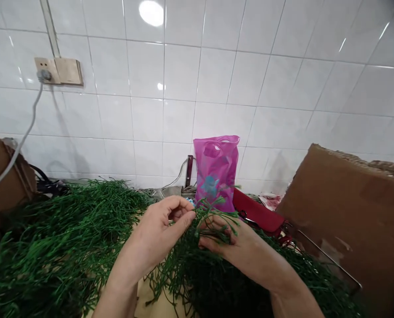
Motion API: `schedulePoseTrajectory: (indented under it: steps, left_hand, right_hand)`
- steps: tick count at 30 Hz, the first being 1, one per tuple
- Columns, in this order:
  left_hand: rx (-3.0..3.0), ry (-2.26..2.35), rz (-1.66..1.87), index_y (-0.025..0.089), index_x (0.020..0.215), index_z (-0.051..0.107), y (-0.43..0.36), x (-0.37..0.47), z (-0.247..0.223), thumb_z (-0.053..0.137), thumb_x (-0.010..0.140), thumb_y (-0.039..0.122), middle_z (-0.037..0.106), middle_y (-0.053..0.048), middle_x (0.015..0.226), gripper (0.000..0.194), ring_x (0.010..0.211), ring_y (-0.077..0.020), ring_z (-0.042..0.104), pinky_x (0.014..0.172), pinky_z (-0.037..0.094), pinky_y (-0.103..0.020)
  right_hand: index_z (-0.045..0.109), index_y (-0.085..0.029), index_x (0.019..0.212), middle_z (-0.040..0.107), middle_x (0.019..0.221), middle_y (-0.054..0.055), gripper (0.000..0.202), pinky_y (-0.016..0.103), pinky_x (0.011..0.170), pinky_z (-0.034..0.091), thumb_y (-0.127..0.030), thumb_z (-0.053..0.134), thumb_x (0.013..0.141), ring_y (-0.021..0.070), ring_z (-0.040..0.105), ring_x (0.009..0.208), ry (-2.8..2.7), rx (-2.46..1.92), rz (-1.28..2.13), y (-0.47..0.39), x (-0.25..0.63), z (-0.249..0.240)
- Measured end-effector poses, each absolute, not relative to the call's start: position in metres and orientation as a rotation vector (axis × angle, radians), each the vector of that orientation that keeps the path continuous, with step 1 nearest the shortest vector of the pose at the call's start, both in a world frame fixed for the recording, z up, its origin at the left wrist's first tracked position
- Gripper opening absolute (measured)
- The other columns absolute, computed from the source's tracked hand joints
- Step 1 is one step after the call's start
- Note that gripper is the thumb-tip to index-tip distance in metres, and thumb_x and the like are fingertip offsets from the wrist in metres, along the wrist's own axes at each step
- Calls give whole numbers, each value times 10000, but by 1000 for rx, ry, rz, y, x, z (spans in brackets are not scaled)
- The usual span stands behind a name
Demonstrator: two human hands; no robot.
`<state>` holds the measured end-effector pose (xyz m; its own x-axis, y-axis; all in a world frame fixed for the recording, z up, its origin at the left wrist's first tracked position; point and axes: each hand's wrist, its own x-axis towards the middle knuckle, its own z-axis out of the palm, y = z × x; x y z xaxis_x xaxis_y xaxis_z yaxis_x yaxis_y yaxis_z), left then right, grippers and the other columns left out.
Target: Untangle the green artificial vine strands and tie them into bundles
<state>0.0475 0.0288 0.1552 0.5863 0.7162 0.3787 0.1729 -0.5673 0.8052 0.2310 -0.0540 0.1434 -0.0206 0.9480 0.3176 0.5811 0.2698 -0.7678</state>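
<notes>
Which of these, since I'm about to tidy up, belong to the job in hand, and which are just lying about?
In the job:
- green sprigs, in the right hand, with the left hand close by
- pile of similar greenery, probably

Apparently just lying about:
- pink bag
- red case
- brown cardboard at right

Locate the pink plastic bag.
In the head view, the pink plastic bag stands just right of centre before the white tiled wall, beyond the right hand, a long red object at its right.

no text, label, brand, number or sign can be read anywhere in the head view.
</notes>
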Motion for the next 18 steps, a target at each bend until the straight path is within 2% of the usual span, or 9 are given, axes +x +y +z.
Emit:
schedulePoseTrajectory:
  steps: [4, 7, 9, 11, 14, 16, 18]
  left_hand:
    - [2032, 774, 960, 215, 868, 617, 28, 48, 159, 536, 939, 390, 575, 16, 745, 205, 689, -142, 503, 620, 383, -246]
    - [2081, 813, 1017, 221, 871, 630, 23, 52, 160, 539, 939, 397, 586, 15, 753, 210, 705, -147, 518, 642, 394, -254]
    - [2133, 806, 1034, 224, 865, 638, 20, 56, 159, 540, 943, 394, 596, 15, 761, 210, 720, -151, 530, 659, 403, -260]
    - [2172, 769, 1030, 228, 867, 646, 17, 59, 159, 546, 944, 392, 607, 17, 763, 207, 719, -151, 535, 657, 405, -260]
    - [2201, 702, 1016, 228, 883, 654, 16, 61, 157, 550, 948, 393, 625, 15, 770, 206, 710, -150, 536, 649, 401, -257]
    - [2199, 667, 1013, 226, 895, 657, 17, 61, 157, 543, 955, 384, 631, 11, 785, 205, 720, -150, 541, 658, 403, -256]
    - [2192, 647, 992, 226, 911, 658, 18, 62, 156, 528, 966, 381, 620, 13, 778, 210, 721, -148, 542, 660, 403, -254]
  right_hand:
    - [663, -233, 871, 664, 748, -16, 188, 234, 586, 510, -380, 561, 928, 145, 611, 674, -1638, -1540, 288, -67, 254, 158]
    - [689, -244, 927, 715, 824, 18, 236, 251, 561, 491, -445, 565, 923, 174, 649, 720, -1373, -1610, -68, -79, 264, 163]
    - [704, -263, 953, 739, 909, 33, 228, 278, 621, 520, -441, 564, 928, 194, 673, 787, -1273, -1575, -245, -84, 261, 164]
    - [711, -278, 987, 742, 975, 39, 202, 326, 751, 552, -406, 562, 939, 208, 679, 855, -1307, -1492, -329, -86, 252, 165]
    - [714, -280, 1062, 724, 1113, 53, 205, 415, 966, 518, -334, 544, 964, 231, 655, 1051, -1464, -1390, -342, -80, 239, 164]
    - [718, -272, 1085, 712, 1166, 54, 217, 439, 1026, 485, -306, 534, 974, 234, 623, 1146, -1551, -1390, -312, -74, 236, 162]
    - [723, -262, 1059, 722, 1138, 48, 202, 418, 1007, 494, -291, 547, 964, 223, 634, 1125, -1593, -1413, -245, -69, 236, 159]
